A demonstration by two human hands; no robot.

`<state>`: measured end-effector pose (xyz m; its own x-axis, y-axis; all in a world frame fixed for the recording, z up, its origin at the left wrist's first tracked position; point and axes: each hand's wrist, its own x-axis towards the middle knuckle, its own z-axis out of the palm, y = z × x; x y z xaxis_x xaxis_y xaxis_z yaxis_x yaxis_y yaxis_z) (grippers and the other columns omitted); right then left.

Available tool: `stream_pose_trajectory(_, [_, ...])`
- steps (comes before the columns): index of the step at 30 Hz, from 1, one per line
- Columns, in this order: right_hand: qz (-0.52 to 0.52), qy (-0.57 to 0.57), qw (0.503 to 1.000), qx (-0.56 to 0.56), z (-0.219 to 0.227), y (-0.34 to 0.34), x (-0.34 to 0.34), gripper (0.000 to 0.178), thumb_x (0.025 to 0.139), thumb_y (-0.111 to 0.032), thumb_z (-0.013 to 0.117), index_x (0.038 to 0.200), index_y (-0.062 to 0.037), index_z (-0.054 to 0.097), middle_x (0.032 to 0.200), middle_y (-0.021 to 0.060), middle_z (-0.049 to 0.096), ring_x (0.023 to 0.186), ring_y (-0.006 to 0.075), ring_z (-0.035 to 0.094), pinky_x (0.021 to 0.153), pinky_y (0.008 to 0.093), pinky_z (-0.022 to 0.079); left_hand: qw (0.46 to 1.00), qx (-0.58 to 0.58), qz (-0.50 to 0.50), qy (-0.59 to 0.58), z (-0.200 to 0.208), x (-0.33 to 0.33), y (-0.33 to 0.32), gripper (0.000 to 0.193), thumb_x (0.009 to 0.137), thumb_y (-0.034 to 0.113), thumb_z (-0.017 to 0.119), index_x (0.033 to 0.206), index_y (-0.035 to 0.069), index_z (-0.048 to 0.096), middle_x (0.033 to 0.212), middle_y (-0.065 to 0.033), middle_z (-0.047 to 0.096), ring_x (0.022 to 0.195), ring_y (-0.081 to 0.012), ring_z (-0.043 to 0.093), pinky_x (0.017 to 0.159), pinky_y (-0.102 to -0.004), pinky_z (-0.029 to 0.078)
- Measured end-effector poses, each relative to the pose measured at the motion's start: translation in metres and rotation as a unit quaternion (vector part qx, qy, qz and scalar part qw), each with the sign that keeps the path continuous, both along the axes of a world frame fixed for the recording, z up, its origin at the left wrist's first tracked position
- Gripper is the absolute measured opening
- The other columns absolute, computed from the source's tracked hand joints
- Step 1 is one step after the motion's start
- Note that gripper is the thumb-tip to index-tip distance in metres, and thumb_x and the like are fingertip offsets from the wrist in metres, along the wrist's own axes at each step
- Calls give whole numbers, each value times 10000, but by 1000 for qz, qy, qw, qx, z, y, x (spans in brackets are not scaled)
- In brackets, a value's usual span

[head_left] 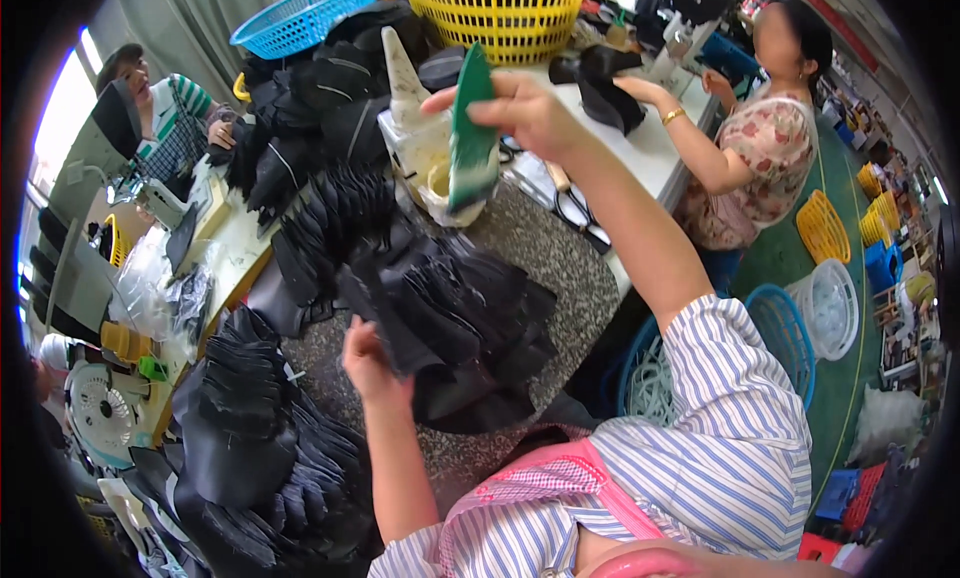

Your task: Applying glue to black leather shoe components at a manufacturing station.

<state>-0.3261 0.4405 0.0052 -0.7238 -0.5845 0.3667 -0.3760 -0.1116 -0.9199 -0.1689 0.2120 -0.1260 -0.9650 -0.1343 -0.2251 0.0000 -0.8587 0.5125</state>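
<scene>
My right hand (535,118) grips a green brush (472,123), flat-handled, its pale, smeared lower end pointing down. This end hangs at the side of a white tub (410,148) with yellowish residue inside and a stained pale cone standing up at its back. Closed on the edge of a black shoe-upper piece (385,318), my left hand (375,363) is partly hidden by it. More overlapping black pieces (470,298) lie fanned out just beyond, on the speckled work board (570,268).
Stacks of black pieces (250,408) crowd the left. Scissors (572,208) lie right of the tub. Yellow (495,18) and blue (300,23) baskets stand at the back. Co-workers sit at far left (165,118) and right (760,128). A fan (100,403) stands left.
</scene>
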Motion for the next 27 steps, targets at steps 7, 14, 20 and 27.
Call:
stream_pose_trajectory(7, [98, -53, 994, 13, -13, -15, 28, 421, 748, -214, 480, 1057, 72, 478, 1086, 171, 502, 990, 187, 491, 848, 303, 381, 925, -223, 303, 52, 109, 65, -105, 301, 752, 119, 407, 1008, 5, 515, 912, -94, 567, 824, -216, 559, 788, -334, 433])
stream_pose_trajectory(14, [121, -128, 981, -77, -51, -16, 19, 297, 808, -182, 430, 982, 54, 480, 1005, 170, 519, 802, 143, 468, 753, 242, 366, 768, -395, 504, -15, 183, 137, -182, 177, 728, 106, 495, 866, 11, 550, 805, -78, 568, 723, -178, 566, 657, -299, 457])
stream_pose_trajectory(20, [146, -136, 977, -74, -48, -37, 32, 281, 816, -179, 427, 976, 46, 479, 974, 155, 529, 826, 146, 474, 760, 242, 363, 454, -769, 372, -252, 52, 116, -203, 125, 716, 117, 485, 662, 13, 441, 509, -100, 434, 511, -236, 470, 526, -346, 375])
stream_pose_trajectory(27, [-77, -58, 995, -20, -59, -16, 44, 174, 817, -125, 481, 941, -7, 513, 865, 109, 584, 714, 149, 580, 548, 203, 454, 294, -857, 378, -188, 48, 97, -116, 480, 682, 63, 579, 1126, 17, 401, 952, -123, 515, 879, -287, 470, 768, -371, 371])
